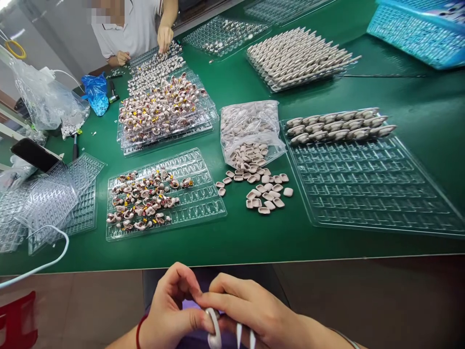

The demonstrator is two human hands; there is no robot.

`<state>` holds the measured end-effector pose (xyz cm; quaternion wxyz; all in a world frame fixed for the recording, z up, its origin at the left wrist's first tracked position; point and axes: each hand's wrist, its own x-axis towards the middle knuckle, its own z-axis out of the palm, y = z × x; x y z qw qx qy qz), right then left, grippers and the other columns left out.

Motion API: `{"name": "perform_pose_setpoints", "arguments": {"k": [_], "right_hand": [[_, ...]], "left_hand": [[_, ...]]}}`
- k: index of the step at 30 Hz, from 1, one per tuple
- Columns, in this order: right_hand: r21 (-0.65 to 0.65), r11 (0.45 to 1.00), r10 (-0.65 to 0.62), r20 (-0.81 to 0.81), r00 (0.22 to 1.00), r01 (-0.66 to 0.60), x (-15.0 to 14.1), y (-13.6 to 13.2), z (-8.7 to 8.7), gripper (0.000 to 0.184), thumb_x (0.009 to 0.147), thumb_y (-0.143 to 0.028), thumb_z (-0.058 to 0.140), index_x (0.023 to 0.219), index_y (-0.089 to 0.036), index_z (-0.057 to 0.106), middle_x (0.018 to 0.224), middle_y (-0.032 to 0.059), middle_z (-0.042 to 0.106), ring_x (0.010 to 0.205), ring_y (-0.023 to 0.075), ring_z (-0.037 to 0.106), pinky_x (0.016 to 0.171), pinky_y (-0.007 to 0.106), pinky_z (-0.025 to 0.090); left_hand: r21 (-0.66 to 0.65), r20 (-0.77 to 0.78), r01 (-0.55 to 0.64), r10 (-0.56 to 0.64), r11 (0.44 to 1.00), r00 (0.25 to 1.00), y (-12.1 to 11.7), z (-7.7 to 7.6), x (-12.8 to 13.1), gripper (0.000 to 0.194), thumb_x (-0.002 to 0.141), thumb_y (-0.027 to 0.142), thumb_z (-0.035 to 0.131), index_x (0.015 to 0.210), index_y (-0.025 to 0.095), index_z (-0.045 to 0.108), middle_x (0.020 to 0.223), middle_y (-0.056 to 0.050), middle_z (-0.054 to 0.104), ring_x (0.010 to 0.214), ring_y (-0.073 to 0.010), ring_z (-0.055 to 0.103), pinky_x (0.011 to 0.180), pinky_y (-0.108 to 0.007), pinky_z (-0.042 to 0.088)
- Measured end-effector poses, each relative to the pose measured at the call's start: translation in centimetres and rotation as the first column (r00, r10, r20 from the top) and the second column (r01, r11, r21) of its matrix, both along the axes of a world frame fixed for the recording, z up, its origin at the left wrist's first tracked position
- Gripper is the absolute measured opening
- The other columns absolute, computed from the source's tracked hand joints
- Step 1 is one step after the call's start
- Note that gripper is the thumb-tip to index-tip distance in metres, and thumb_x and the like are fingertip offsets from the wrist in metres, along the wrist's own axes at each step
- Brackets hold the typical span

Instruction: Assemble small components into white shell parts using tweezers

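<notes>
My left hand (174,308) is closed on a small beige curved plastic piece (215,330), thumb pressed against it, just in front of the table edge. Meeting it at the fingertips, my right hand (252,308) also grips the piece. A pair of white-tipped tweezers (245,335) sticks out below the right hand's fingers. Beyond the hands lie loose beige shell caps (269,195), spilling from a clear plastic bag (250,116). Left of them, a clear tray (198,194) carries small beige housings with yellow and red bits (145,196).
At right, a clear tray (363,194) bears rows of beige pieces (337,127). Behind are a filled tray stack (301,58), a blue basket (417,34) and stacked trays of housings (160,109). A co-worker (132,29) sits opposite. Left are empty trays (61,194) and a phone (34,154).
</notes>
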<state>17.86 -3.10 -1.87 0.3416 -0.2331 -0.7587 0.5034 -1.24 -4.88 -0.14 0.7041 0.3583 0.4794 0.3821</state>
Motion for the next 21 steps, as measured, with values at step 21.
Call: {"name": "perform_pose_setpoints", "arguments": {"k": [21], "right_hand": [[-0.080,0.962,-0.273,-0.223,0.936,0.262,-1.4,-0.6,0.2,0.022,0.095,-0.015,0.044,0.100,-0.016,0.065,0.077,0.0087,0.064,0.067,0.0163,0.061,0.060,0.025,0.053]], "left_hand": [[0.560,-0.330,0.289,-0.111,0.777,0.937,1.4,-0.5,-0.3,0.038,0.087,0.042,0.063,0.124,0.034,0.065,0.077,-0.002,0.058,0.068,-0.0147,0.053,0.062,-0.023,0.043]]}}
